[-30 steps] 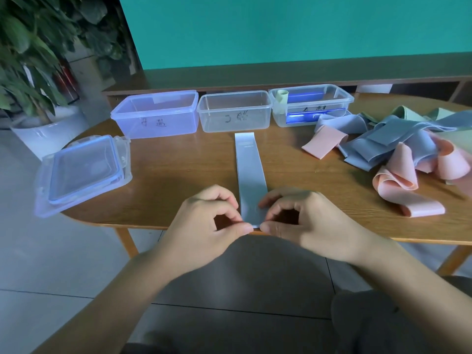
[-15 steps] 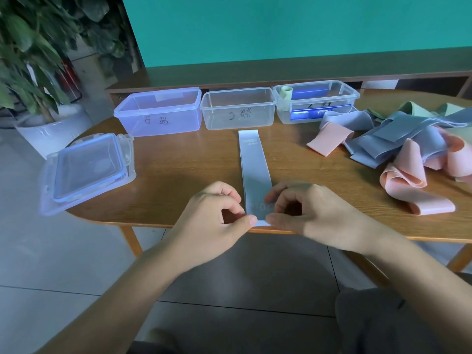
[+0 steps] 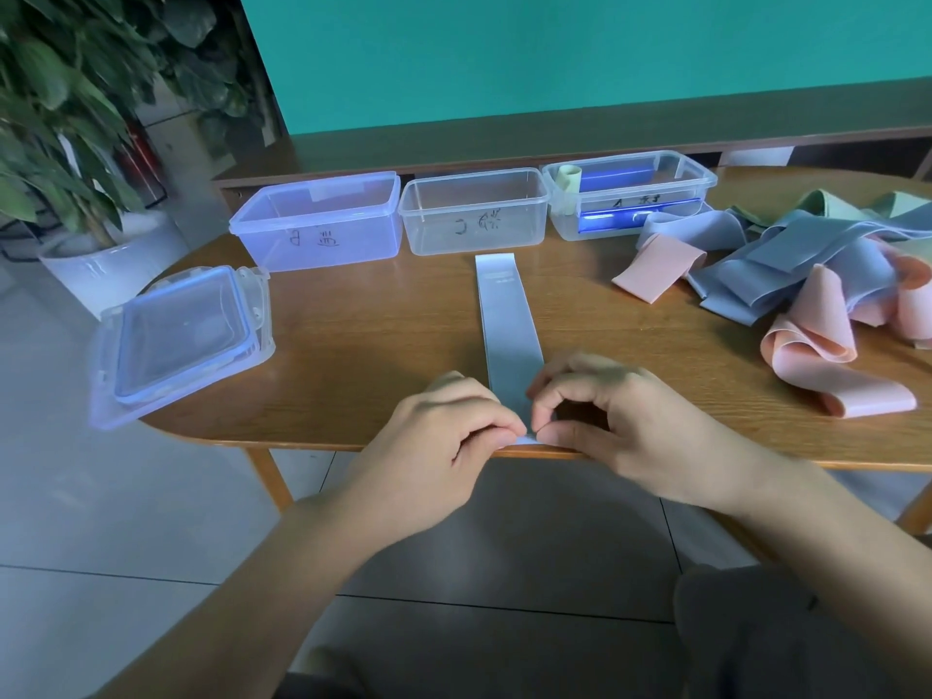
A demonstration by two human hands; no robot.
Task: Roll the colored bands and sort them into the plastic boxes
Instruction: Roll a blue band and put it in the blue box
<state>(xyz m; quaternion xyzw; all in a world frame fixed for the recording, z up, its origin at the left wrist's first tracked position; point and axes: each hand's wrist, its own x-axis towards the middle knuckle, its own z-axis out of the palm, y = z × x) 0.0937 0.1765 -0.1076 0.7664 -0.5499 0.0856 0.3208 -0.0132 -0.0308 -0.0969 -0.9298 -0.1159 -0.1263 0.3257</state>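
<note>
Three plastic boxes (image 3: 474,214) stand beyond the flat band (image 3: 507,320), lids (image 3: 181,340) left.

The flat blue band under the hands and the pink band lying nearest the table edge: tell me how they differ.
The flat blue band lies straight and flat, pointing at the middle box; the pink band is looped and folded. The blue band's near end is pinched by the left hand and right hand; no hand touches the pink band. The blue band lies alone; the pink band is at the edge of the band pile. Both rest on the wooden table.
</note>
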